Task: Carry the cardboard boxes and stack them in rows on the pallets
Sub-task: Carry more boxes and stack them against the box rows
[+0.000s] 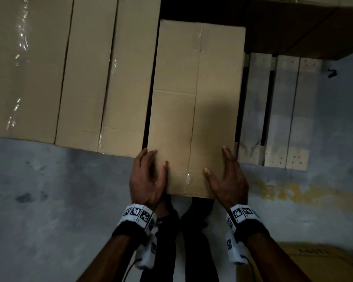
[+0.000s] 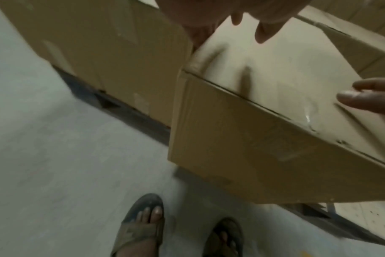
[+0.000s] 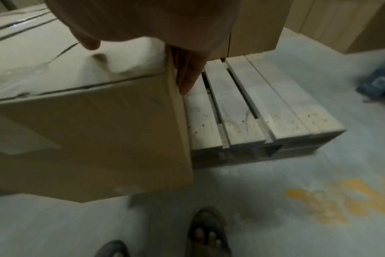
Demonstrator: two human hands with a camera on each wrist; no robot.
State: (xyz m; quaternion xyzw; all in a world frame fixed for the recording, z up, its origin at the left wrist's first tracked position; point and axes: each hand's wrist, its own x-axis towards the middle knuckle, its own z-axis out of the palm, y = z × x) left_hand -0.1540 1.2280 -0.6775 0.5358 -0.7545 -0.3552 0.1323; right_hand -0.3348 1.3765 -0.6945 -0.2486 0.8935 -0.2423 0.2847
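A long taped cardboard box (image 1: 196, 102) lies lengthwise on the wooden pallet (image 1: 277, 110), with a narrow dark gap between it and the row of boxes (image 1: 86, 74) to its left. Its near end (image 3: 88, 130) juts out past the pallet's front edge over the floor. My left hand (image 1: 156, 160) is at the near left corner, fingers down the left side and thumb on top. My right hand (image 1: 218, 163) is at the near right corner. Its straight fingers (image 3: 187, 78) lie flat against the right side, and its thumb (image 2: 367, 99) rests on top.
Bare pallet slats (image 3: 264, 107) show to the right of the box. More boxes (image 1: 304, 27) stand behind the pallet, and another box (image 1: 324, 259) sits at lower right. A dark object (image 3: 378, 83) lies on the grey floor. My sandalled feet (image 2: 143, 222) stand just below the box's end.
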